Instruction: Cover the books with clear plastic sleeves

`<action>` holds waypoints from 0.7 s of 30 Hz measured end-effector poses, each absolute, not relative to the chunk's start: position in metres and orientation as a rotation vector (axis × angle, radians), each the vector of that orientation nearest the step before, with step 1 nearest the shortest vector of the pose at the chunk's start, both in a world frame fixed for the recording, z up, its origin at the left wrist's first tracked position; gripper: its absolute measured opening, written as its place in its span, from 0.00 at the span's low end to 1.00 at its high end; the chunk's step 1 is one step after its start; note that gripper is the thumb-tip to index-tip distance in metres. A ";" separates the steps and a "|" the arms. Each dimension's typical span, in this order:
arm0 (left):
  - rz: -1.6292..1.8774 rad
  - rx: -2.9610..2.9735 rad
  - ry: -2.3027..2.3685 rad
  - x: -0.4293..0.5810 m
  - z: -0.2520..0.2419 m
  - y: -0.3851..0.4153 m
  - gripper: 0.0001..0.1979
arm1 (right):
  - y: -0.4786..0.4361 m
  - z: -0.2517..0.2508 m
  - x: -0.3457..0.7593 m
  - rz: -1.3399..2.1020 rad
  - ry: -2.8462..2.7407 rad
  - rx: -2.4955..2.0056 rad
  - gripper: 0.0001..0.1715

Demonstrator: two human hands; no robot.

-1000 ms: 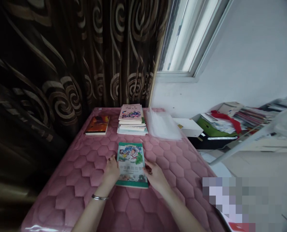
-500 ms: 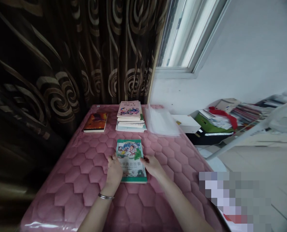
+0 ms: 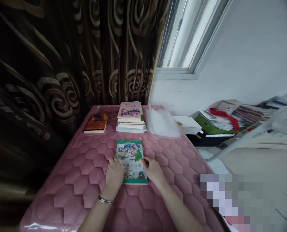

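A green-edged book [image 3: 132, 161] with a picture cover lies on the pink table cover [image 3: 80, 193], in front of me. On the book's left edge is my left hand [image 3: 114, 172], its fingers curled at the side. My right hand [image 3: 153, 169] grips the right edge, thumb on the cover. Behind the book stands a stack of books [image 3: 131, 117], a pink-covered one on top. An orange and dark book [image 3: 96, 123] lies to the left of the stack, and clear plastic sheets [image 3: 163, 122] lie to its right.
A dark patterned curtain [image 3: 68, 58] hangs behind and left of the table. To the right are a white box [image 3: 188, 124], a green container [image 3: 203, 124] with papers and a red cloth, and a white slanting frame [image 3: 237, 145]. A window [image 3: 187, 35] is above.
Both hands remain at the book's sides, with the right hand's fingers slightly more curled. The whole view has shifted very slightly.
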State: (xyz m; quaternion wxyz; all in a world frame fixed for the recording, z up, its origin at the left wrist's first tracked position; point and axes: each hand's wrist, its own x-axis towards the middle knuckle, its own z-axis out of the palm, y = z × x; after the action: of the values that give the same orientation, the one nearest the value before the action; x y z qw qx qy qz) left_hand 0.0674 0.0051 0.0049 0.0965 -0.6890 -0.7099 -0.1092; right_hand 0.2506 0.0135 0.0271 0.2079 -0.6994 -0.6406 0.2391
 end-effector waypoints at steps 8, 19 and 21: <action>-0.207 -1.977 -2.145 0.077 0.020 0.002 0.20 | 0.003 0.030 0.237 0.344 -1.910 -2.001 0.20; -0.251 -1.979 -2.151 0.075 0.016 0.001 0.22 | 0.019 0.021 0.245 0.847 -1.599 -1.894 0.16; -0.279 -1.992 -2.158 0.074 0.013 0.003 0.22 | 0.018 0.021 0.245 1.081 -1.459 -1.757 0.15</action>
State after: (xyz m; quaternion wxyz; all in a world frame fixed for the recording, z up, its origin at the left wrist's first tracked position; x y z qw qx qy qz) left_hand 0.0740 0.0034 0.0129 0.0957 -0.6721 -0.7282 -0.0943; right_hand 0.2448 0.0176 0.0212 0.3027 -0.6626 -0.5505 0.4077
